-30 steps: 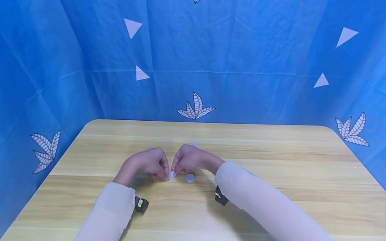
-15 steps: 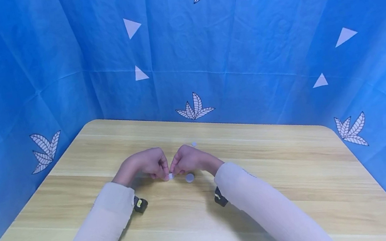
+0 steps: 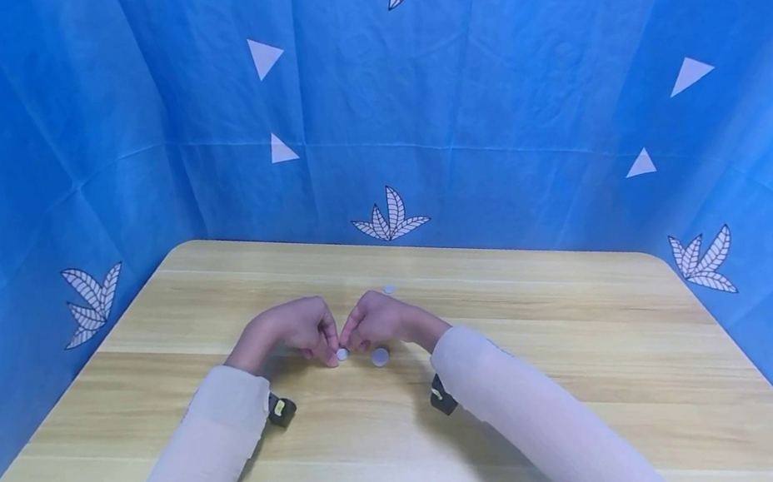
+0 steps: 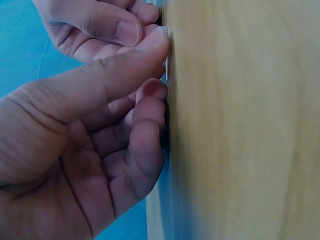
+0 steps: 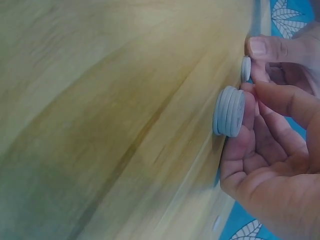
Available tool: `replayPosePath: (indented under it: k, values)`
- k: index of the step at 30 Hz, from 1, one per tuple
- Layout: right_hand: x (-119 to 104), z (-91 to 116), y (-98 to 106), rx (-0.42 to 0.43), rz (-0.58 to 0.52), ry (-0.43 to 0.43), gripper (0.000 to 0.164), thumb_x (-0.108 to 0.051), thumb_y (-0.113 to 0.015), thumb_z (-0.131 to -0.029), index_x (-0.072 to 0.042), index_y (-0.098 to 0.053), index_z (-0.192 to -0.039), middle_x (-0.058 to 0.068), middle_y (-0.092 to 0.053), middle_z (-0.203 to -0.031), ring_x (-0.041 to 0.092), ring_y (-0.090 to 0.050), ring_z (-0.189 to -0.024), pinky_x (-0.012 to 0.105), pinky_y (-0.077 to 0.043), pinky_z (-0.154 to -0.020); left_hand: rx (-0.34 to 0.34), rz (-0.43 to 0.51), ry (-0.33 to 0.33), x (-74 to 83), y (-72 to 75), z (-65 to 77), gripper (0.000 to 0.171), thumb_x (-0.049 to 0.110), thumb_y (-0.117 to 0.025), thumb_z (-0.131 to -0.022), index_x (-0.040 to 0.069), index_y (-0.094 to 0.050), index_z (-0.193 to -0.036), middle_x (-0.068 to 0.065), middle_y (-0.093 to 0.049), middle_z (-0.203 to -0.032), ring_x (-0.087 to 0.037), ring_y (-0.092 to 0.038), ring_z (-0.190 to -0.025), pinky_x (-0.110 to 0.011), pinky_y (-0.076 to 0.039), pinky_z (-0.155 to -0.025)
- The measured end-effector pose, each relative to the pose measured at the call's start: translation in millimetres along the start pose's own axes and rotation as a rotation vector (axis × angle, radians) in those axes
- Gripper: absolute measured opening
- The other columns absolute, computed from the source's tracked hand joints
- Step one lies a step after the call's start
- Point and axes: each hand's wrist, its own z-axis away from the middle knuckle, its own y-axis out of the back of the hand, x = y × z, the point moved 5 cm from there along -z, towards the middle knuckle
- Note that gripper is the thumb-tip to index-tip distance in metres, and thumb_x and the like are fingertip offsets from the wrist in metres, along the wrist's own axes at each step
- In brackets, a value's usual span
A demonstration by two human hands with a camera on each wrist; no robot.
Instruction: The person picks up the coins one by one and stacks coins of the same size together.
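Note:
Between my two hands a small stack of silver coins (image 3: 342, 354) stands on the wooden table, also visible edge-on as thin coins (image 5: 245, 69) in the right wrist view. My left hand (image 3: 307, 327) pinches this stack from the left, its thumb (image 4: 145, 50) at the coins and the other fingers curled. From the right, my right hand (image 3: 378, 317) has thumb and index fingertips together at the stack's edge, the remaining fingers curled underneath. Just beside the right hand rises a taller stack of larger coins (image 5: 229, 112), seen from above as a pale disc (image 3: 380, 357).
A small pale disc (image 3: 388, 289) lies farther back on the table (image 3: 526, 354), behind the right hand. Blue cloth (image 3: 363, 93) with leaf and triangle prints hangs around the table's far and side edges. Each wrist wears a black camera, such as the left one (image 3: 281, 409).
A coin at the right fingertips has shifted slightly left and down onto the spot between both hands, where it sits at the left fingertips. The arms hardly moved; the larger stack stayed put.

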Motion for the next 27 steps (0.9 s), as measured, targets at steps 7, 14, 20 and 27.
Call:
replayPosePath:
  k: [7, 14, 20, 27]
  values:
    - [3, 0, 1, 0.001, -0.031, 0.007, 0.011, 0.003, -0.068, -0.092, 0.0, -0.078, -0.097, 0.005, -0.076, -0.091, 0.017, -0.07, -0.082, 0.031, -0.059, -0.079, 0.01, -0.014, 0.005, 0.8, -0.8, -0.2, 0.016, 0.015, -0.086, -0.082, 0.011, -0.073, -0.073, 0.004, -0.058, -0.06, -0.01, -0.05, -0.054, -0.024, -0.039, -0.057]
    - [5, 3, 5, -0.012, -0.049, 0.028, 0.012, 0.002, -0.069, -0.092, 0.002, -0.077, -0.101, 0.009, -0.076, -0.093, 0.02, -0.071, -0.086, 0.032, -0.059, -0.081, 0.008, -0.004, 0.004, 0.6, -1.1, -0.9, 0.014, 0.014, -0.085, -0.083, 0.011, -0.074, -0.075, 0.002, -0.061, -0.063, -0.011, -0.052, -0.054, -0.024, -0.042, -0.056]
    - [13, 4, 16, -0.007, -0.05, 0.029, 0.017, 0.001, -0.067, -0.091, -0.001, -0.076, -0.106, 0.006, -0.076, -0.099, 0.017, -0.07, -0.093, 0.032, -0.058, -0.086, 0.011, 0.007, 0.017, -0.3, -1.4, -0.3, 0.014, 0.014, -0.086, -0.083, 0.011, -0.074, -0.076, 0.001, -0.063, -0.065, -0.011, -0.052, -0.055, -0.024, -0.043, -0.056]
    - [24, 3, 33, 0.027, -0.071, 0.025, 0.018, -0.002, -0.07, -0.092, -0.004, -0.075, -0.109, 0.003, -0.076, -0.105, 0.017, -0.071, -0.099, 0.032, -0.057, -0.091, 0.015, 0.0, 0.019, -1.7, -1.3, -0.9, 0.014, 0.016, -0.085, -0.084, 0.012, -0.074, -0.077, 0.001, -0.062, -0.066, -0.011, -0.053, -0.056, -0.025, -0.044, -0.057]
